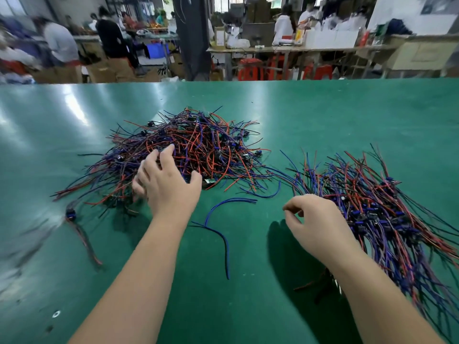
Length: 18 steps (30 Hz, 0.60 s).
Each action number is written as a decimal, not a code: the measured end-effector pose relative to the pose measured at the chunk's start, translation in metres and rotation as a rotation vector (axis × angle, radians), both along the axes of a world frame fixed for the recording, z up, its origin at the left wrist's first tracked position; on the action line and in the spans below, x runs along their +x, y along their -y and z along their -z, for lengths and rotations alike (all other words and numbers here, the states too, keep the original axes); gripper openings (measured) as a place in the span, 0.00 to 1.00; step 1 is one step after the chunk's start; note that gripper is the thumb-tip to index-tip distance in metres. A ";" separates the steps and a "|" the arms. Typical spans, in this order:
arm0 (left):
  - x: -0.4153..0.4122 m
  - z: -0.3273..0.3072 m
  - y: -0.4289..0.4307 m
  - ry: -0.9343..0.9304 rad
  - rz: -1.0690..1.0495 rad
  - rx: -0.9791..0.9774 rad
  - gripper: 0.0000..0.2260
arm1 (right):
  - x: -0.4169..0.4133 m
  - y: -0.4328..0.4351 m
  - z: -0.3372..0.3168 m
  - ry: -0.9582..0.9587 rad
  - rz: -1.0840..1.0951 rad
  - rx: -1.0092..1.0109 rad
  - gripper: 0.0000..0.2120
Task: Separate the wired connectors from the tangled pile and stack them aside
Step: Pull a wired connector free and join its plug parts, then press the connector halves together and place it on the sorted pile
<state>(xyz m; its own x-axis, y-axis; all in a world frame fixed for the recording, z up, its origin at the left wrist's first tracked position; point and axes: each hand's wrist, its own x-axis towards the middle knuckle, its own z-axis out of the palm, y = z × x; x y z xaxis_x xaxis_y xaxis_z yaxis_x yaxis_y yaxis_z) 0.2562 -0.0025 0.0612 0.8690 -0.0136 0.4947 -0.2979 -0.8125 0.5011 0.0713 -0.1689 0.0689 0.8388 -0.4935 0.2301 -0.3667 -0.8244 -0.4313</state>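
A tangled pile (198, 145) of red, blue and black wired connectors lies at the middle of the green table (323, 108). My left hand (165, 181) rests on the pile's near left part, fingers spread among the wires. A sorted stack (377, 209) of wired connectors lies to the right, wires fanned out. My right hand (315, 222) hovers just left of that stack, fingers loosely curled and holding nothing. One connector with red wires (74, 222) lies apart at the left, blurred.
Two loose blue wires (218, 224) lie on the table between my forearms. A small round mark (56, 313) sits near the table's front left. Beyond the far edge stand benches, red stools, cartons and several people.
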 end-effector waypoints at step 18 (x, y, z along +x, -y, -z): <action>0.094 -0.021 -0.015 -0.324 0.308 0.635 0.38 | -0.002 0.006 0.000 0.121 -0.036 0.135 0.06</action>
